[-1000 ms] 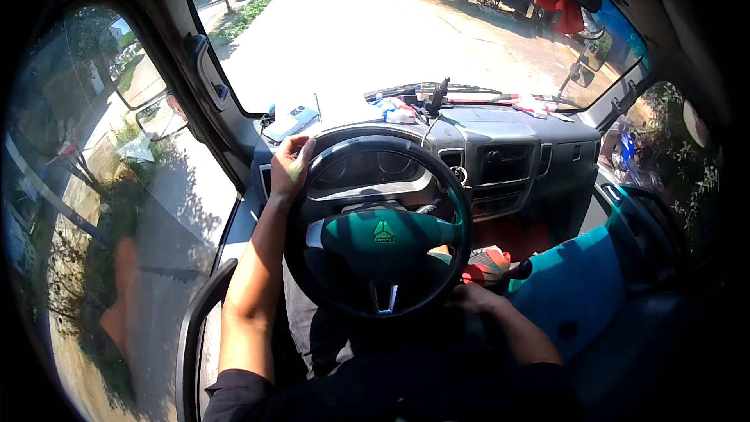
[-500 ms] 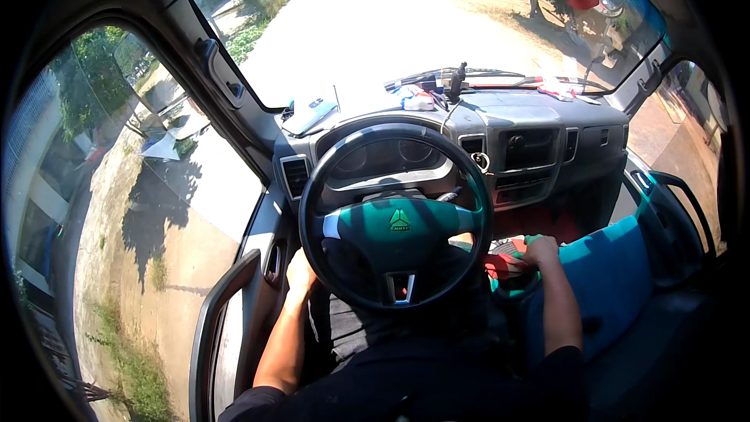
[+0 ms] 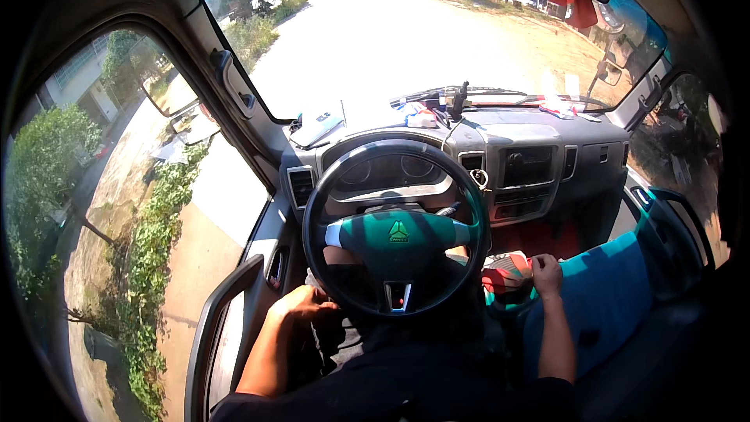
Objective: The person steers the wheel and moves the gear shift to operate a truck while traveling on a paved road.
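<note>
A black steering wheel [image 3: 314,266] with a green centre pad [image 3: 398,230] stands in front of me; neither hand grips its rim. My left hand [image 3: 303,302] is low, beside the lower left of the rim and over my lap. Its thumb and forefinger are apart, with nothing seen between them. To the right of the wheel, my right hand [image 3: 547,275] is closed at the edge of a red-and-grey striped thing [image 3: 509,272], next to the blue-green passenger seat [image 3: 605,289]. Whatever its fingers hold is hidden.
On the dashboard lie a white flat object [image 3: 316,130], a red-white-blue packet [image 3: 419,116] and a black phone-mount-like stand [image 3: 459,101]. A door handle bar [image 3: 223,312] is at my left. Ahead runs a bright road [image 3: 375,39]; green bushes [image 3: 156,250] show beyond the side window.
My left hand has come down and inward from the left side of the wheel. My right hand has shifted slightly down and right. The view outside has changed, with bushes now beside the door.
</note>
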